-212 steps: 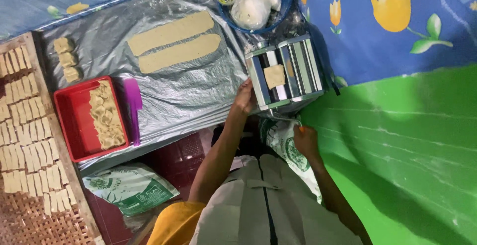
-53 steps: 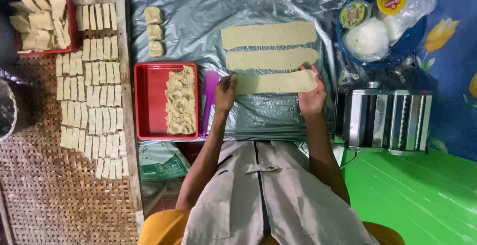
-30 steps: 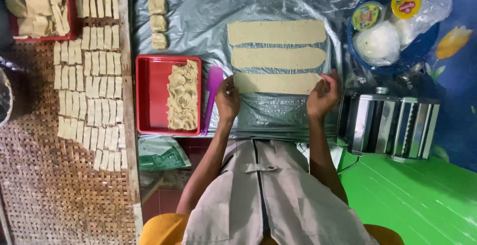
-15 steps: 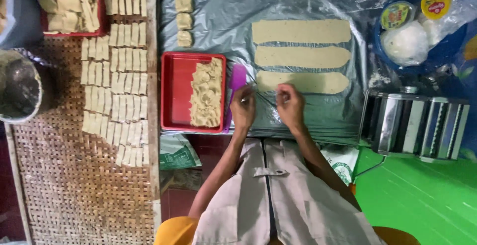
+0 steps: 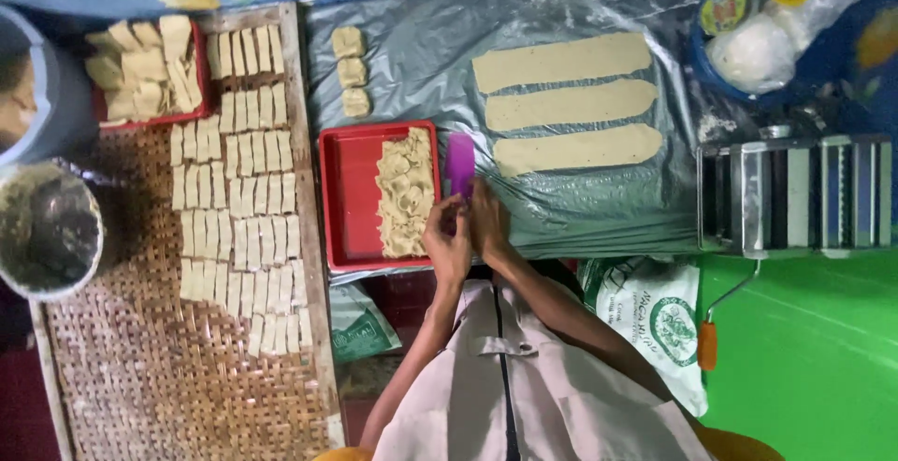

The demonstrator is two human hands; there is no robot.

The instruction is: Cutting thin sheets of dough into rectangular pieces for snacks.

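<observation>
My left hand (image 5: pixel 446 244) and my right hand (image 5: pixel 488 223) meet at the near end of a purple scraper (image 5: pixel 459 162), which lies between a red tray (image 5: pixel 348 194) and the dough strips. The left hand's fingers curl on the scraper's end. The right hand rests against it from the right; its grip is hidden. The red tray holds a pile of cut dough pieces (image 5: pixel 405 190). Three long flat dough strips (image 5: pixel 575 148) lie side by side on a grey plastic sheet (image 5: pixel 599 213), the nearest one just right of my hands.
A metal pasta roller (image 5: pixel 795 194) with an orange-handled crank stands at the right. A woven tray (image 5: pixel 150 358) at the left carries several rows of cut dough. Three dough lumps (image 5: pixel 352 73), a second red tray (image 5: pixel 140 68), a bucket (image 5: pixel 47 227) and a blue bowl (image 5: pixel 748 50) are around.
My hands left the nearest dough strip and came together at the purple scraper. The view has shifted, so everything sits further right in the picture.
</observation>
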